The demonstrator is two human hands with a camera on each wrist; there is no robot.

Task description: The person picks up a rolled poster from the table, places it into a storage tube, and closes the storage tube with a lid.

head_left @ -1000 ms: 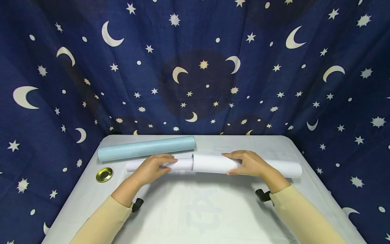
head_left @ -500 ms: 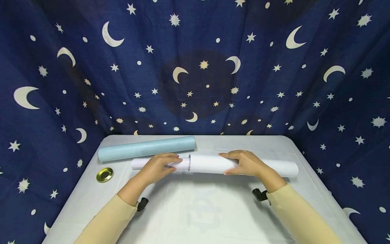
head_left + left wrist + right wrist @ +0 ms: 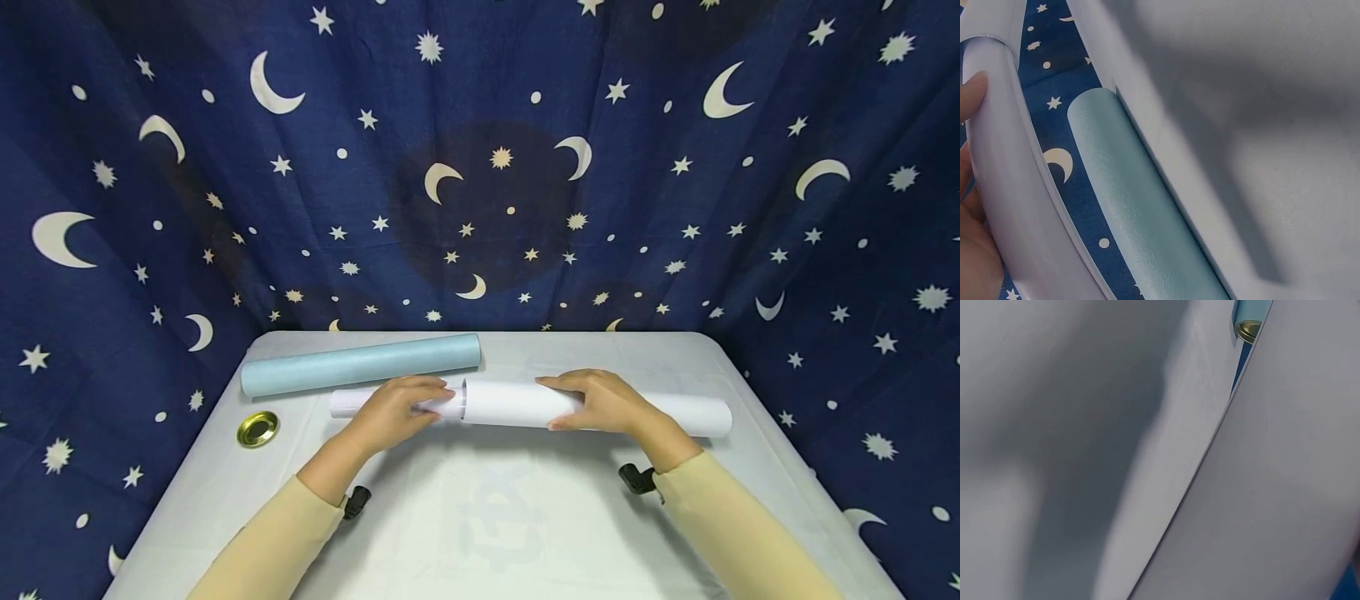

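Observation:
A narrow, pale roll of paper or thin sheet (image 3: 345,404) lies crosswise over the table, its right end inside a wider white roll (image 3: 502,402). My left hand (image 3: 393,414) grips the narrow roll close to where the two meet. In the left wrist view, its thumb lies along the narrow roll (image 3: 1029,187) just below the wide roll's edge (image 3: 991,19). My right hand (image 3: 603,402) holds the wide roll around its middle, thumb on the near side. The wide roll's loose long edge shows in the right wrist view, where its white surface (image 3: 1272,456) fills much of the frame.
Behind the rolls, a light blue tube (image 3: 360,365) lies at the back left of the white-covered table (image 3: 502,517). A gold ring-shaped lid (image 3: 258,429) sits at the left. The tube's gold end (image 3: 1249,330) shows in the right wrist view. A starry blue curtain surrounds the table.
My left hand and the narrow roll have moved right, and the narrow roll has slid deeper into the wide one. My right hand and the wide roll have shifted slightly left.

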